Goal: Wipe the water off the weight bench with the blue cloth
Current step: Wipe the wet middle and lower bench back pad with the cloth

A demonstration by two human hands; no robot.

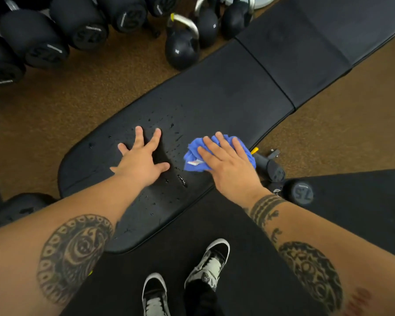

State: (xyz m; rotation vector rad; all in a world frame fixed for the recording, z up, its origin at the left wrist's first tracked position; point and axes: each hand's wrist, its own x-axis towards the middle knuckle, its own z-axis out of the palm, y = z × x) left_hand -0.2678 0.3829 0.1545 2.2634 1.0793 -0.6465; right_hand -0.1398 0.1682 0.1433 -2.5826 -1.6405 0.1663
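A black padded weight bench runs from lower left to upper right. Water droplets speckle its near pad, with more beads near its front edge. My left hand rests flat on the wet pad with fingers spread. A crumpled blue cloth lies on the bench to the right of that hand. My right hand presses down on the cloth with straight fingers, covering much of it.
Black dumbbells are stacked at the upper left and kettlebells stand behind the bench. A single dumbbell lies on the floor at the right, beside the bench frame. My shoes stand on a black mat.
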